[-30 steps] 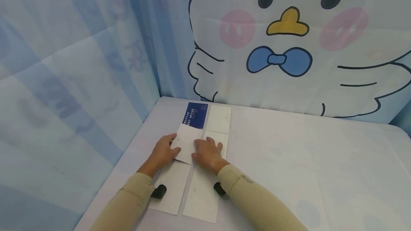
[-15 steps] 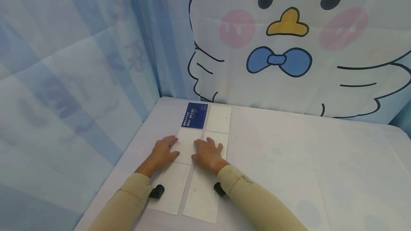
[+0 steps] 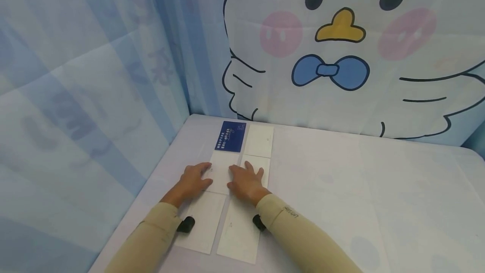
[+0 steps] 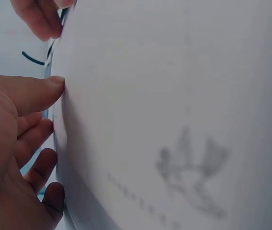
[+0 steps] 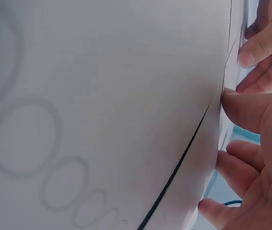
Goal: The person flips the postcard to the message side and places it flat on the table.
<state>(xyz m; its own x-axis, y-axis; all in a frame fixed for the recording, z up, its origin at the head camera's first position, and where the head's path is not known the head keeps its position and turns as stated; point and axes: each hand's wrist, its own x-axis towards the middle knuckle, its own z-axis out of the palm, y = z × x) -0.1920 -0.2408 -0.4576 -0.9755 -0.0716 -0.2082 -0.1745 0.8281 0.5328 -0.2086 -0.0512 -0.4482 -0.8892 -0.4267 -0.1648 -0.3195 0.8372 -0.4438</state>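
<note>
In the head view, a plain white card [image 3: 220, 172] lies flat in the left row, just in front of a blue card [image 3: 230, 137] with white print. My left hand [image 3: 192, 180] touches its left side with spread fingers. Along its right edge rests my right hand [image 3: 247, 182], which also covers part of a white card [image 3: 258, 162] in the right row. Fingertips of the left hand [image 4: 21, 139] press on the surface in the left wrist view. The right wrist view has the right hand [image 5: 265, 153] touching down likewise, fingers loosely bent.
Another white card [image 3: 206, 222] lies at the front of the left row. The right row also has a back card [image 3: 259, 140] and a front card [image 3: 238, 239]. A pale cloth covers the table [image 3: 360, 188]; curtains [image 3: 91, 96] border its left and back.
The white card between my hands was tilted, overlapping the blue card; now it lies flat and aligned in the left row, with the blue card uncovered. The right hand has barely moved.
</note>
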